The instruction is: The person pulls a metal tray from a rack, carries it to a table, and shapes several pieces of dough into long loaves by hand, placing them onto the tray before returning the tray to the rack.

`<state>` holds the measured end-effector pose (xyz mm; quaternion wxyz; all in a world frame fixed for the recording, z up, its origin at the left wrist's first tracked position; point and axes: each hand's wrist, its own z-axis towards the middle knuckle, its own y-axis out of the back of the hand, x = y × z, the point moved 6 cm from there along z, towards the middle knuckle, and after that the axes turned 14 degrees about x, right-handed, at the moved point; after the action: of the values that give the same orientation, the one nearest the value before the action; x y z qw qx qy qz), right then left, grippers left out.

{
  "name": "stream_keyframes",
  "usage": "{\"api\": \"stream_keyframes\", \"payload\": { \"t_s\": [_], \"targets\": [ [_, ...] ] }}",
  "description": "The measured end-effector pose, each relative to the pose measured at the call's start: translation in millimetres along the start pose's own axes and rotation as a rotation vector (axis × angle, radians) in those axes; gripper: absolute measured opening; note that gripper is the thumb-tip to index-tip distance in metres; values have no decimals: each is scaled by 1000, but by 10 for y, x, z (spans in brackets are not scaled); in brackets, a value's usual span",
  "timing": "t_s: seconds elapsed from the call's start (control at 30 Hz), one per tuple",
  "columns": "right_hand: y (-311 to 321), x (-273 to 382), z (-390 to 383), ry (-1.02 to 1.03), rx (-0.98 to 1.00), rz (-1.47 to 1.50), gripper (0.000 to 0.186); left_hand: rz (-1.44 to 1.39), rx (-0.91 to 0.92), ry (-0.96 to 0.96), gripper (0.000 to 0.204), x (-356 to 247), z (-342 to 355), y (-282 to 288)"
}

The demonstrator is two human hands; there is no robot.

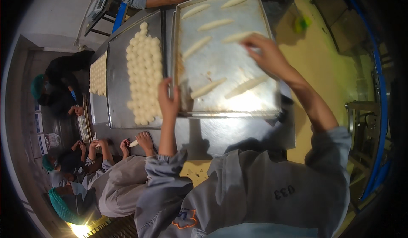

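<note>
Toward 10 o'clock, at the table's far end, lies a block of small, pale, round dough balls (97,74), apparently unshaped. At 8 o'clock, a grey-clad co-worker (121,180) has a pale, elongated dough piece (134,143) at hand. Back at 10 o'clock, nearer centre, a heap of cream-coloured, round dough balls (144,74) covers much of a flat, dark-edged metal tray (119,68); judged the larger share, left to shape. Left hand (168,101), just beside the heap: thumb and fingers apart, apparently empty. At 12 to 1 o'clock, a rectangular, silver metal tray with brown-stained rim (229,68) bears seven pale, spindle-shaped dough lengths (216,24), spaced apart: judged the done portion. Right hand (265,53), 1 to 2 o'clock: fingers bent over one length's right end; blurred, cannot tell whether clamped on it.

Writing: white-and-blue wall sheets (39,122) at 9 o'clock, print too small to read; orange-and-blue emblem (185,219) at 6 o'clock on the grey cloth smock (250,182); dark printed characters (284,192) there too, toward 4 to 5 o'clock, inverted. No brand identified.
</note>
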<state>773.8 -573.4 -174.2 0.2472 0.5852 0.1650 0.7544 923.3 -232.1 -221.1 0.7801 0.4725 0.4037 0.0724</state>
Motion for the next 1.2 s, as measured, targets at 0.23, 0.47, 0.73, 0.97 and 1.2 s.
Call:
{"api": "stream_keyframes", "payload": {
  "t_s": [0.23,0.47,0.73,0.97,1.2],
  "targets": [
    [-838,-383,1357,25,295,-528,41,325,320,-54,48,101,1238,-528],
    [-989,-854,1618,5,510,-543,29,278,405,-75,43,341,1464,-655],
    [-822,-867,1791,-26,496,-325,14,16,523,-36,30,356,1641,-406],
    [-781,-964,1699,-80,506,-477,14,255,454,-156,25,289,1491,-494],
    [-773,-759,1524,73,324,-681,36,392,337,-250,22,338,1399,-325]
  ]
}}
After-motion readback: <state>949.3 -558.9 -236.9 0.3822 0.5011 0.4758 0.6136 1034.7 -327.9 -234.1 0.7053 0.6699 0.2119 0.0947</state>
